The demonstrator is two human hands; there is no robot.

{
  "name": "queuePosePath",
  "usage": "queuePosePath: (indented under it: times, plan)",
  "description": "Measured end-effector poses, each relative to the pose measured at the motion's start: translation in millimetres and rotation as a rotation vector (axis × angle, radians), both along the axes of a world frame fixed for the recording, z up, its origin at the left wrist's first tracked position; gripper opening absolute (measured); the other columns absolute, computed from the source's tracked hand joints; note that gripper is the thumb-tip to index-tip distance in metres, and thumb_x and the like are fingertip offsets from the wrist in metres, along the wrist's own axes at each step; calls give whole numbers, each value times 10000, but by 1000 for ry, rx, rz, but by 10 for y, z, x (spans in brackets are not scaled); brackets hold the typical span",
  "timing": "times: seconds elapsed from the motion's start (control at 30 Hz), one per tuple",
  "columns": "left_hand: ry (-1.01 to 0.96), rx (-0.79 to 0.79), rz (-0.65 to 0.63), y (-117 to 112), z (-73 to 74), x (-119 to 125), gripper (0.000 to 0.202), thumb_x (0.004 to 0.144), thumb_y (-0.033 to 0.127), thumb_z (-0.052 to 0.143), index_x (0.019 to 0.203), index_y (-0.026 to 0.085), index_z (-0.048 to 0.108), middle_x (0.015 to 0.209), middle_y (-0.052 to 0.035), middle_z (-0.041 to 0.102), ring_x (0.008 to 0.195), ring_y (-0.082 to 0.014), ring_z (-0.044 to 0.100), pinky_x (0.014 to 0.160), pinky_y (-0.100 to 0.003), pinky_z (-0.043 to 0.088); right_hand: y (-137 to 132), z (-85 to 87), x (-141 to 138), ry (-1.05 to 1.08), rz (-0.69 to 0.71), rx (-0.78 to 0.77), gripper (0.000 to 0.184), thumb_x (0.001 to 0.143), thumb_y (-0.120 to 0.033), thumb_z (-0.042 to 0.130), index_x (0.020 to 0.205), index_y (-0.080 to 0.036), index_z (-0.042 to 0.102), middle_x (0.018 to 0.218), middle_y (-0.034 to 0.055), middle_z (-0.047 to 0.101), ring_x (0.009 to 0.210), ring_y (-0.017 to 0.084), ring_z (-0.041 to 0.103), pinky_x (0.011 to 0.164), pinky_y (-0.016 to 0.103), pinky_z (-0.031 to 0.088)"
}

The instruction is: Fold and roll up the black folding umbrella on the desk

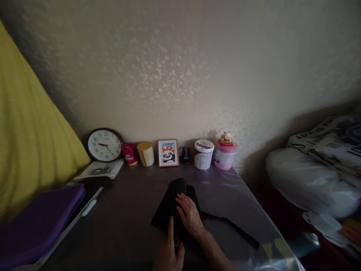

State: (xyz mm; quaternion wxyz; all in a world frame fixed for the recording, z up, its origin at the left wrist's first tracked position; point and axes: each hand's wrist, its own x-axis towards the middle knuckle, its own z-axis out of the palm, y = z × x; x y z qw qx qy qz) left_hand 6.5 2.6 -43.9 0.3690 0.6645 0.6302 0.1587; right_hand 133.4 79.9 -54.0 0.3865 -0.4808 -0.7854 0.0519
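A black folded cloth lies in the middle of a dark table, with a black strap trailing from it to the right. My right hand lies flat on the cloth with its fingers stretched out. At the bottom edge my left hand points its forefinger onto the cloth, the other fingers curled, beside a small round ring or button.
Along the wall stand a round clock, a red can, a gold tin, a framed panda picture, a white tub and a pink tub. A purple case lies left; bags are piled right.
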Motion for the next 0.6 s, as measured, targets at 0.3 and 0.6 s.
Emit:
queuePosePath:
  times: [0.3, 0.6]
  plan:
    - [31, -29, 27, 33, -46, 3, 709, 812, 242, 376, 1394, 139, -16, 954, -94, 666, 830, -193, 631, 731, -247, 415, 837, 73, -49, -158, -143, -187, 341, 885, -235, 365, 1195, -211, 505, 1304, 55, 473, 1260, 176, 331, 1021, 392, 261]
    - [198, -44, -34, 99, -151, 77, 704, 800, 241, 382, 1383, 128, 6, 801, -131, 682, 733, -256, 648, 628, -318, 432, 520, -2, -177, -74, -552, -318, 491, 880, -346, 326, 1237, -26, 431, 1170, 225, 527, 1105, 295, 492, 897, 384, 387]
